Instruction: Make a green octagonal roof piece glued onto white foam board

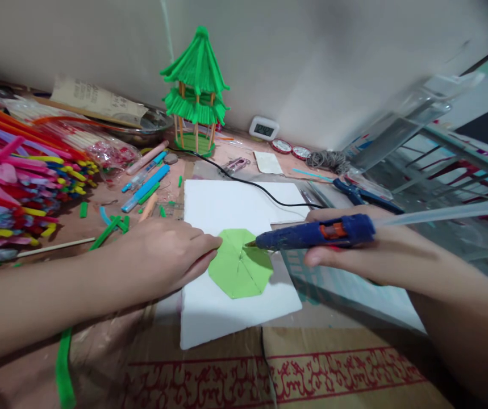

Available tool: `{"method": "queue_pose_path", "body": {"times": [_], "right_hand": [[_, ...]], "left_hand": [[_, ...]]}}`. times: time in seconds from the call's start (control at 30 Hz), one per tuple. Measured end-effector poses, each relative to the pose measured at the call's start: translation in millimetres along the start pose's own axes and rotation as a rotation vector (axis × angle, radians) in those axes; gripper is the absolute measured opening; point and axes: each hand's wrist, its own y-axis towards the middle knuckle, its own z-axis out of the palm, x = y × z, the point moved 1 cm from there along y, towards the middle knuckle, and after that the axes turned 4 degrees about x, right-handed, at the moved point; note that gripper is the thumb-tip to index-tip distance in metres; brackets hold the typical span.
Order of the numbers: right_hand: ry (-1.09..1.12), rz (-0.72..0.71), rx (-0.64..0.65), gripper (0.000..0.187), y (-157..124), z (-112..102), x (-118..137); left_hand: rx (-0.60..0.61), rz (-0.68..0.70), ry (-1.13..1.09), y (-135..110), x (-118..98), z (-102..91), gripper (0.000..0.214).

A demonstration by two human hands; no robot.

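A light green paper octagon (235, 272) with dark lines meeting at its middle lies on a white board (222, 201). My left hand (171, 250) is closed, its fingertips pinching the octagon's left edge. My right hand (341, 250) grips a blue hot glue gun (301, 236) with an orange part on its side. The nozzle points left, at or just above the octagon near its middle; I cannot tell whether it touches. A clear glue stick (448, 213) sticks out of the gun's back end.
Behind the board stands a green two-tiered pavilion model (201, 85). Bundles of coloured pipe cleaners (17, 182) fill the left side. A black cord (265, 196) crosses the board. Blue-handled pliers (363, 196), a digital timer (264, 128) and a rack (452, 153) stand or lie toward the right.
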Motion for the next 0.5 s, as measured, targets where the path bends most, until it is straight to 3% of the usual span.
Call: {"method": "queue_pose_path", "body": {"times": [0.13, 0.37, 0.5], "right_hand": [[0.082, -0.053, 0.075, 0.040, -1.7, -4.9, 5.0], [0.096, -0.053, 0.018, 0.042, -0.2, 3.3, 11.5], [0.144, -0.045, 0.015, 0.045, -0.4, 4.8, 7.2]], "left_hand": [[0.014, -0.020, -0.045, -0.1, 2.1, -1.7, 0.028], [0.101, -0.221, -0.343, 2.3, 8.7, -7.8, 0.027], [0.039, -0.035, -0.123, -4.0, -6.8, -16.5, 0.020]]}}
